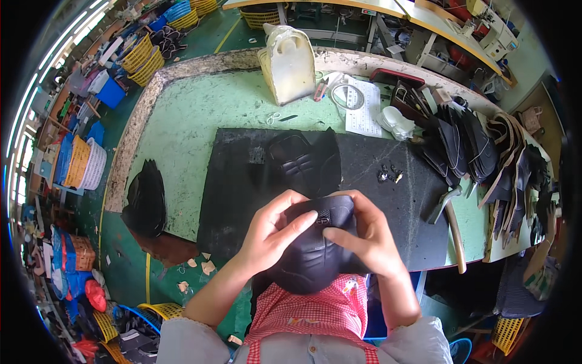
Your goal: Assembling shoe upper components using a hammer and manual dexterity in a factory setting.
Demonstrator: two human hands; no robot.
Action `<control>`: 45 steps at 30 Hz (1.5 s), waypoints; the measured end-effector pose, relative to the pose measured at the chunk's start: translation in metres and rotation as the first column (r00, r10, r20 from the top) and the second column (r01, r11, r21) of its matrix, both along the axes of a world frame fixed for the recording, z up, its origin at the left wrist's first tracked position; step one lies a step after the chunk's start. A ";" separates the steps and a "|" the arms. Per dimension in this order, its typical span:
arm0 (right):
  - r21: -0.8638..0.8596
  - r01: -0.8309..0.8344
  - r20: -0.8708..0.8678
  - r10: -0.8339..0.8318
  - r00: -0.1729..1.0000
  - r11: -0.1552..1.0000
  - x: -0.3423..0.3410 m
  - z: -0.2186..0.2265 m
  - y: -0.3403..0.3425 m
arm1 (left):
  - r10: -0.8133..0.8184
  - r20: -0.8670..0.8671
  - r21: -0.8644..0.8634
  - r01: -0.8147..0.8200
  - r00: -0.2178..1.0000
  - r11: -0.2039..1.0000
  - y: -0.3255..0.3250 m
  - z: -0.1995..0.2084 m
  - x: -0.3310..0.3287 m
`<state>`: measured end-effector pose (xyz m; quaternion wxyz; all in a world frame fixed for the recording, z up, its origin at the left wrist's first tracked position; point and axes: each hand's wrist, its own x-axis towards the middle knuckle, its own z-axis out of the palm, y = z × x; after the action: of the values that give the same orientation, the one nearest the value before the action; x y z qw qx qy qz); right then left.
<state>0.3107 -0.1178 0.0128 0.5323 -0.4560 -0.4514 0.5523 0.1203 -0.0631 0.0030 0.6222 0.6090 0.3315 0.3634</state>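
Between both hands I hold a black shoe upper (309, 261), with creased seams and a small metal ornament near its top edge. My left hand (274, 229) grips its left side, thumb beside the ornament. From the other side my right hand (368, 233) holds it, thumb pressed on the front just below the ornament. The fingers behind the piece are partly hidden. Just beyond, another black upper (297, 159) lies flat on the black mat (233, 194). A few small shiny metal ornaments (391, 175) sit on the mat to the right.
A hammer (456, 233) rests at the mat's right edge. Stacks of black shoe pieces (464, 142) crowd the right; another stack (145, 200) is at left. Toward the back stand a whitish container (291, 67), a tape roll (347, 96), paper (365, 115) and small scissors (274, 118).
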 end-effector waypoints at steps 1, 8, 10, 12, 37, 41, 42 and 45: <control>-0.050 -0.040 -0.057 0.037 0.998 0.998 0.006 0.002 -0.001 | -0.012 -0.004 -0.033 0.012 1.000 0.999 0.000 0.001 -0.002; -0.086 -0.023 -0.056 0.018 0.998 0.996 0.009 -0.002 -0.001 | -0.041 -0.001 -0.106 0.041 0.999 0.994 0.000 0.005 -0.003; -0.093 -0.028 -0.020 0.026 0.999 0.995 0.009 -0.002 0.002 | -0.052 -0.036 -0.083 0.049 0.998 0.995 -0.001 0.007 -0.004; -0.159 -0.036 0.020 0.039 0.999 0.987 0.012 0.001 0.003 | -0.063 -0.116 -0.032 0.060 0.991 0.998 -0.002 0.009 -0.006; -0.075 -0.221 0.215 0.233 0.948 0.972 0.015 -0.020 -0.014 | -0.052 -0.381 0.561 0.276 0.923 0.780 -0.005 0.005 -0.005; 0.102 -0.275 0.211 0.249 0.945 0.956 0.021 -0.041 -0.011 | -0.136 -0.360 0.424 0.292 0.923 0.857 -0.003 0.006 -0.010; 0.150 -0.276 0.242 0.235 0.941 0.949 0.020 -0.046 -0.009 | -0.164 -0.336 0.399 0.298 0.927 0.867 -0.004 0.005 -0.011; 0.256 -0.232 0.290 0.154 0.945 0.938 0.010 -0.050 -0.006 | -0.142 -0.323 0.300 0.244 0.936 0.922 -0.006 -0.003 -0.018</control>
<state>0.3211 -0.1234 -0.0371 0.4703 -0.3969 -0.6367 0.4647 0.1019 -0.0689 -0.0001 0.4859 0.7833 0.2915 0.2555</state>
